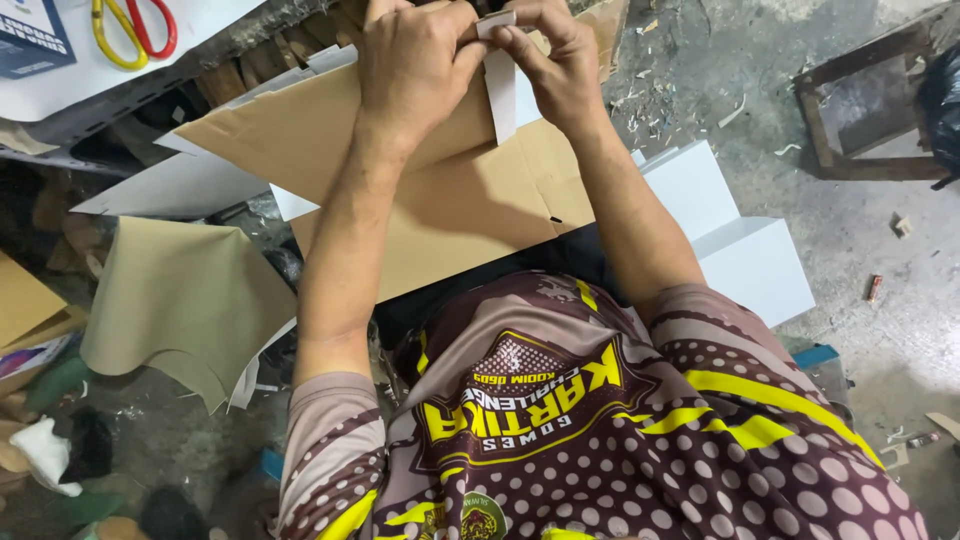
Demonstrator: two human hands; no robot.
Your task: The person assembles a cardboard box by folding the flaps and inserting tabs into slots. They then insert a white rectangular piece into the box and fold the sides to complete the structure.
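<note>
Currently both hands are pinched on one narrow white card strip (500, 85) held up over the lap. Left hand (415, 60) is clenched around the strip's upper part from the left; right hand (560, 60) grips the top end between thumb and fingertips. Strip hangs down between them, lower end free, in front of a flat brown cardboard sheet (450, 195) lying across the knees.

Step, as I read it: working the top of the strip, folding or creasing it by hand. Can't see the fold line itself, fingers cover it. Next move likely needs both pinches kept tight and aligned so the crease runs square.

Edges and room:
- Cardboard sheet's near edge sits just at the shirt; far edge runs under the hands.
- White boards (745, 235) stick out right of the sheet, more white board (180, 185) to the left.
- Khaki sheet (185, 300) lower left, well apart.
- Yellow and red scissors (130, 30) on the white table (215, 15) top left, out of the hands' way.
- Concrete floor (870, 250) to the right is littered with scraps; wooden frame (865, 100) well apart.
</note>
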